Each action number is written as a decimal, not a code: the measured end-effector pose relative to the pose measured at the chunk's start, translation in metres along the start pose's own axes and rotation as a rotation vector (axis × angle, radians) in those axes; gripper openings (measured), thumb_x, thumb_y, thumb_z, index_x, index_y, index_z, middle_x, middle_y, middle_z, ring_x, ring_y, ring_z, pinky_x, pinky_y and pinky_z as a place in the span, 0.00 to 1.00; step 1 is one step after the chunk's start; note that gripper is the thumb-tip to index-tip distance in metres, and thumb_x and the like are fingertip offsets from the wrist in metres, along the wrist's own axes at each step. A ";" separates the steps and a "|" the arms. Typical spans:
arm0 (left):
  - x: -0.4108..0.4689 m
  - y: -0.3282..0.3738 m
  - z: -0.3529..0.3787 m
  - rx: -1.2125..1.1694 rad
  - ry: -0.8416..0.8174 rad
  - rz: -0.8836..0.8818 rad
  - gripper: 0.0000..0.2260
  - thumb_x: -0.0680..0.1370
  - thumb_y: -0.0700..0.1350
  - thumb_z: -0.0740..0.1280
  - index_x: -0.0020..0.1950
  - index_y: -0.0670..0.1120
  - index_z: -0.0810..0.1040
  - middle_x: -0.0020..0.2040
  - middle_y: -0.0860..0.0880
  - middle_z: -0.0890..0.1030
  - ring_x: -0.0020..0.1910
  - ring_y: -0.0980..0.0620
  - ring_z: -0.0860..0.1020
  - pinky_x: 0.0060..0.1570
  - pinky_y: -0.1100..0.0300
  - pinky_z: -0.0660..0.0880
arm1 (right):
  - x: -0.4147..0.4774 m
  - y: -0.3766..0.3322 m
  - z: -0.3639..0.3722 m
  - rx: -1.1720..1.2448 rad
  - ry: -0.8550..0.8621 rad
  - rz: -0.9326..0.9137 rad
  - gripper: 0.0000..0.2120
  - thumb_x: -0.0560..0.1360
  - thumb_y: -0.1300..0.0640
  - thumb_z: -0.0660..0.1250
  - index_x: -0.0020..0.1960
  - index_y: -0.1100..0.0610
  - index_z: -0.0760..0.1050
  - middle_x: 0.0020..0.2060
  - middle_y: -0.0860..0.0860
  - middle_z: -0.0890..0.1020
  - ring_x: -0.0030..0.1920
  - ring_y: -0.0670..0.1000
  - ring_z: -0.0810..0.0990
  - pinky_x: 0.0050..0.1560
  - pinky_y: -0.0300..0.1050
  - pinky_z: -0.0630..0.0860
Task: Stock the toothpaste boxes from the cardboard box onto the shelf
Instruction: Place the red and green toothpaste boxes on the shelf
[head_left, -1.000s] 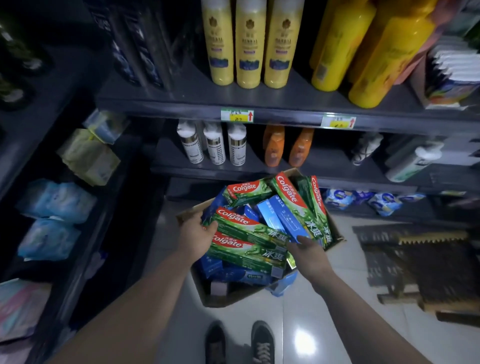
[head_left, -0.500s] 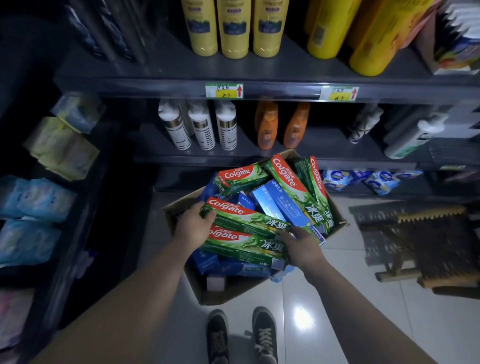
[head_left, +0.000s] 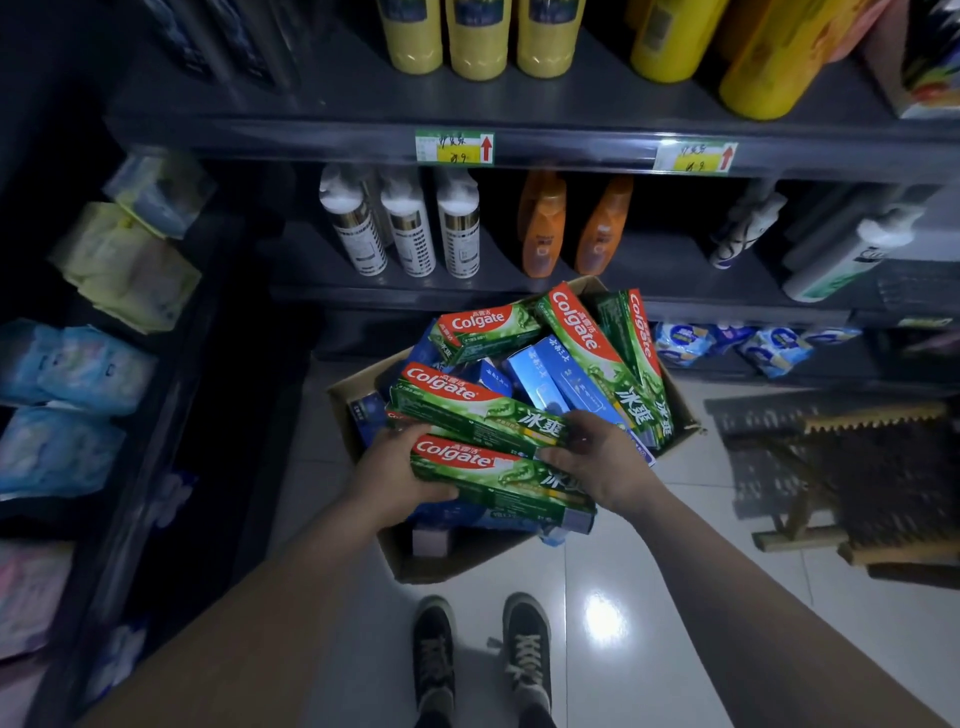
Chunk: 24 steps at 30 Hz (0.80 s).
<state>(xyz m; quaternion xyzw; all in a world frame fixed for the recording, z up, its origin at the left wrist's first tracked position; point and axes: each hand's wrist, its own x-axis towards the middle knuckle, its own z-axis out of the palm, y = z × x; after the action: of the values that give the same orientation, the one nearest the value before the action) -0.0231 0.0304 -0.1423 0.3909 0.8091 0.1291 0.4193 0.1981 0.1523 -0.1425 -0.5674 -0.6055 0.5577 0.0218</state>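
Observation:
An open cardboard box on the floor is piled with green and red Colgate toothpaste boxes and several blue boxes. My left hand grips the left end of the nearest Colgate box, lifted above the pile. My right hand holds the right ends of that box and of a second Colgate box lying just behind it. Dark shelves rise beyond the cardboard box.
Yellow bottles fill the upper shelf; white cans and orange bottles stand below. Soft packs line the left rack. Wooden brushes lie on the floor at right. My shoes stand before the cardboard box.
Both hands have drawn the nearest Colgate box up and toward me, off the pile. My right hand has slid inward over the box ends. The view has tilted lower.

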 end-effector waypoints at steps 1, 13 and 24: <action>0.001 0.000 0.001 0.035 -0.011 0.010 0.39 0.63 0.49 0.81 0.70 0.52 0.68 0.63 0.47 0.67 0.60 0.48 0.73 0.63 0.58 0.68 | 0.001 0.000 -0.002 0.006 -0.006 -0.008 0.28 0.69 0.51 0.76 0.66 0.55 0.71 0.54 0.51 0.81 0.53 0.55 0.81 0.56 0.55 0.78; -0.050 0.007 -0.037 -0.315 0.091 0.040 0.25 0.59 0.40 0.82 0.49 0.46 0.73 0.46 0.53 0.81 0.47 0.54 0.79 0.42 0.63 0.72 | -0.028 -0.024 -0.048 0.235 0.014 -0.119 0.23 0.69 0.63 0.75 0.62 0.60 0.73 0.54 0.52 0.78 0.51 0.51 0.78 0.47 0.43 0.74; -0.166 0.020 -0.127 -0.576 0.468 0.072 0.20 0.65 0.37 0.78 0.50 0.44 0.73 0.46 0.45 0.81 0.39 0.52 0.79 0.33 0.54 0.78 | -0.085 -0.134 -0.077 0.261 -0.041 -0.384 0.21 0.66 0.64 0.77 0.57 0.60 0.77 0.49 0.50 0.81 0.53 0.45 0.79 0.51 0.37 0.76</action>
<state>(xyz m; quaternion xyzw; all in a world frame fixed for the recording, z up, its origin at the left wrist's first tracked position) -0.0543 -0.0640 0.0421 0.2448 0.7994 0.4522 0.3109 0.1901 0.1781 0.0321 -0.4227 -0.6255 0.6282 0.1881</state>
